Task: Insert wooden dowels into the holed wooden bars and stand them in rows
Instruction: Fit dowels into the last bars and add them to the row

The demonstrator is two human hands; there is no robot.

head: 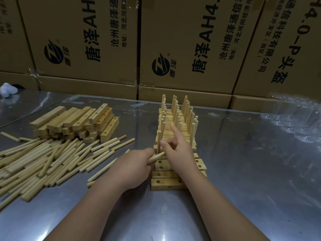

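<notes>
A block of holed wooden bars (pixel 175 184) lies side by side at the table's middle. The far bars carry three rows of upright dowels (pixel 177 110); the near bars show open holes. My right hand (pixel 177 153) pinches an upright dowel (pixel 159 142) at the left end of a bar, with its index finger stretched out toward the rows. Just left of the bars, my left hand (pixel 133 169) grips a spare dowel (pixel 157 157) whose tip points at the right hand.
A heap of loose dowels (pixel 43 159) lies at the left, and a stack of bare holed bars (pixel 78 124) behind it. Printed cardboard boxes (pixel 182 46) wall off the back. Clear plastic wrap (pixel 293 115) lies at the right, a white object (pixel 7 89) far left.
</notes>
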